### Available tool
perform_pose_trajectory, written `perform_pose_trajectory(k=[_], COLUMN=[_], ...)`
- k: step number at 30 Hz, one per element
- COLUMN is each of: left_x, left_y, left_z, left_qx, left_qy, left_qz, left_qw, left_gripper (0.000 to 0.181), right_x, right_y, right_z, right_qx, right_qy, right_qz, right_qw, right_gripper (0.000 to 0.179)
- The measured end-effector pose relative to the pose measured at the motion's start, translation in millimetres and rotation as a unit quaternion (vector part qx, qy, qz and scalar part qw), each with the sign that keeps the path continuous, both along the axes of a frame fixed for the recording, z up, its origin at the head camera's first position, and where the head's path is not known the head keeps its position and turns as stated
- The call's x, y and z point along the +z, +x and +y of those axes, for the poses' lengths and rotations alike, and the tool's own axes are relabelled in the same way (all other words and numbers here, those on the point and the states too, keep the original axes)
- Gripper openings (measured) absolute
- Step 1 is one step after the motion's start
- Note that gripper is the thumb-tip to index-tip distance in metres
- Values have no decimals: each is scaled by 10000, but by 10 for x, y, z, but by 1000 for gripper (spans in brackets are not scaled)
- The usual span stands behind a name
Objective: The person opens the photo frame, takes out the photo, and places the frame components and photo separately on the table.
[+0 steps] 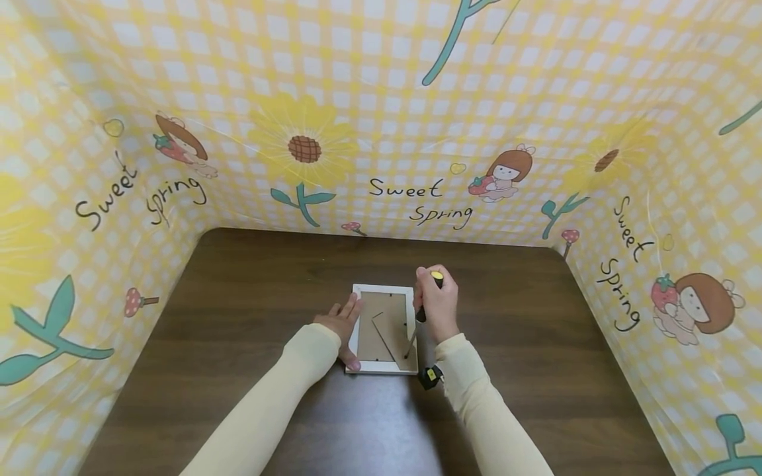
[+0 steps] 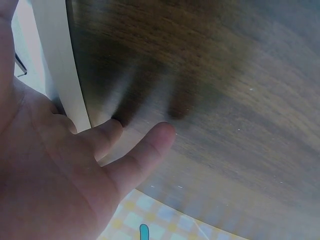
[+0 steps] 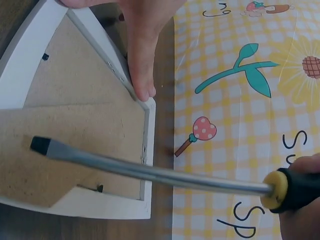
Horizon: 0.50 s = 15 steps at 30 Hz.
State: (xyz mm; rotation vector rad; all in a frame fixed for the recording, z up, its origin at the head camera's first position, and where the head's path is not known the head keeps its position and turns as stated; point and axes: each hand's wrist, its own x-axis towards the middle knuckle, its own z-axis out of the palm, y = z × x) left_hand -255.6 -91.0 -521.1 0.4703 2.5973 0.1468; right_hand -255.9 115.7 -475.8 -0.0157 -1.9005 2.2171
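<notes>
A white picture frame (image 1: 381, 367) lies face down on the dark wooden table, its brown backing board (image 1: 370, 324) showing. Small black tabs (image 3: 45, 57) sit along the inner edge of the rim. My left hand (image 1: 341, 324) rests on the frame's left side, thumb at the near corner and other fingers spread out straight. In my right hand (image 1: 439, 303) I grip the black and yellow handle of a flat-head screwdriver (image 3: 175, 176). Its shaft slants down over the right part of the backing board; whether the tip touches cannot be told.
A small black and yellow object (image 1: 430, 377), perhaps a tape measure, lies by the frame's near right corner, under the right wrist. Yellow checked cloth (image 1: 381, 132) with printed flowers walls in the table (image 1: 268, 277) at the back and both sides.
</notes>
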Motion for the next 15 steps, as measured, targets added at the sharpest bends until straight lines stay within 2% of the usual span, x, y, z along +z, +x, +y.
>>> perform_pose_trajectory(k=[5,15], left_x=[47,48], left_y=[14,43], left_z=[-2,0], left_qx=[3,-67], left_qy=[34,3], left_qz=[14,124], left_qw=[10000,9999], left_gripper=[137,135], right_x=[-12,-92], right_y=[-19,-44], right_z=[-70,-220], right_qx=[400,696], right_qy=[-239,-432], right_qz=[167,-115], right_qw=[9988,9966], right_gripper=[14,11])
